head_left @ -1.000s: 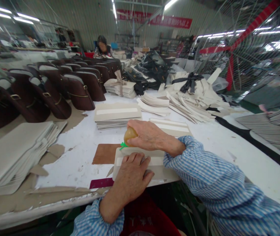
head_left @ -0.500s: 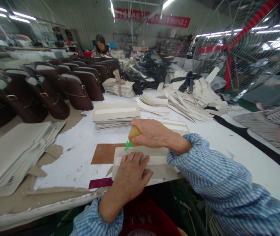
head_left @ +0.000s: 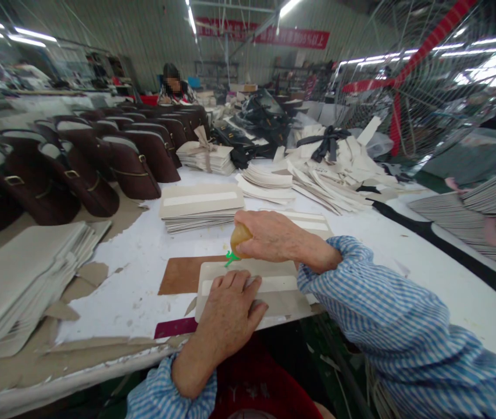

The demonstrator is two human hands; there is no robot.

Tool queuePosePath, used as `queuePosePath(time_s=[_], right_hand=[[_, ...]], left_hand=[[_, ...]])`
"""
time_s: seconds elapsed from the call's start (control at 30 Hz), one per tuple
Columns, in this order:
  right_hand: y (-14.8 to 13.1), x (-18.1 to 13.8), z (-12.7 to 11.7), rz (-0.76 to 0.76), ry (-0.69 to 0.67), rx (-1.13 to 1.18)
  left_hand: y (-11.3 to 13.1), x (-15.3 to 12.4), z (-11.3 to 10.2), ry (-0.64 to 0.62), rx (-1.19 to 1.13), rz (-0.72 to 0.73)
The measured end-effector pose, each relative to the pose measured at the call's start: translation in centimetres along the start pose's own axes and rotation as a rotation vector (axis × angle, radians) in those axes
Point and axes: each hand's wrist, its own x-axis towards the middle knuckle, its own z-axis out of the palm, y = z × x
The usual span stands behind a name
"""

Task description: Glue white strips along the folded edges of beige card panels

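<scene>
A cream rectangular panel (head_left: 282,299) with rounded corners and a paler strip along its middle lies at the table's front edge. My left hand (head_left: 230,299) rests flat on its left part, fingers stretched out. Just above the panel's far edge, my right hand (head_left: 271,235) grips a smooth yellowish rounded object (head_left: 241,237), whose kind I cannot make out. A small bright green piece (head_left: 231,256) shows below that object; whether the two are joined is unclear. Behind the panel's left end lies a brown rectangular piece (head_left: 180,276), partly covered.
A stack of cream panels (head_left: 202,203) stands behind the hands, with loose cream strips (head_left: 265,185) farther back. Dark brown bags (head_left: 128,166) fill the back left. More cream sheets (head_left: 21,279) lie left, a purple strip (head_left: 173,327) in front. A fan (head_left: 396,84) stands right; another person sits far back.
My right hand has shifted slightly right along the panel's far edge with the yellowish object, and the green piece has moved likewise. My left hand stays flat on the panel. The whole view shifts slightly.
</scene>
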Motion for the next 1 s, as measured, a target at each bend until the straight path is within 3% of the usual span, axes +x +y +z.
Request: queuePosePath(time_s=[0.43, 0.77, 1.0], right_hand=[[2.1, -1.6, -1.0, 0.07, -0.047, 0.021], [1.0, -1.1, -1.1, 0.061, -0.038, 0.026], [2.8, -2.4, -1.3, 0.072, -0.033, 0.024]], left_hand=[[0.0, -0.3, 0.3, 0.025, 0.007, -0.002], [0.0, -0.1, 0.1, 0.012, 0.006, 0.002], [0.1, 0.0, 0.0, 0.022, 0.011, 0.008]])
